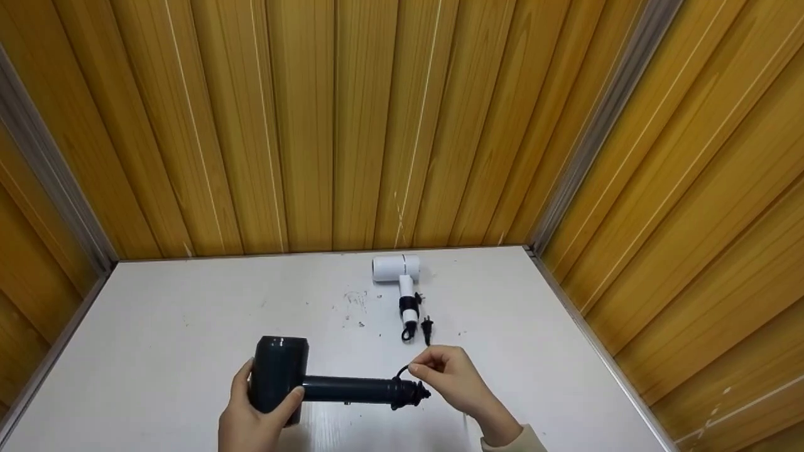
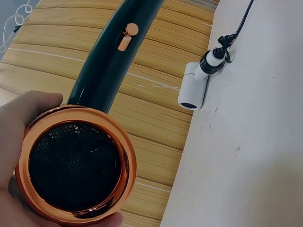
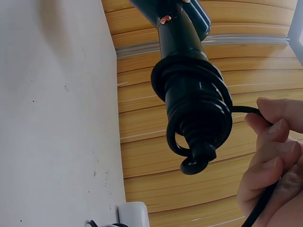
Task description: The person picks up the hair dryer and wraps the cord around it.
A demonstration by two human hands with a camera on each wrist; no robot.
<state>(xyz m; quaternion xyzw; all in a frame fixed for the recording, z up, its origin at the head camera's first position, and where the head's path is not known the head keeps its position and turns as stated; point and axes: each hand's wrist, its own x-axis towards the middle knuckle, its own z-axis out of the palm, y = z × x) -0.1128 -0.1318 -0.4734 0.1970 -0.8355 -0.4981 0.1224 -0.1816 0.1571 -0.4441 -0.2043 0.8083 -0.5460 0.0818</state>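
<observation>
A dark green hair dryer (image 1: 276, 370) is held sideways above the table, its handle pointing right. My left hand (image 1: 254, 411) grips its barrel, thumb in front. In the left wrist view the copper-rimmed grille (image 2: 75, 165) and a copper switch (image 2: 127, 37) on the handle show. Black cord loops (image 3: 191, 78) are wound round the handle's end. My right hand (image 1: 455, 380) pinches the cord (image 3: 246, 109) between thumb and index finger, just off the handle's end. More cord runs through the curled fingers, and a black plug (image 1: 427, 325) shows just beyond that hand.
Near the back edge of the white table (image 1: 207, 339) lies a white hair dryer (image 1: 392, 269) with black cord wrapped round its handle. Wood-patterned walls (image 1: 364, 125) stand behind and on both sides. Small dark marks (image 1: 355, 301) dot the tabletop.
</observation>
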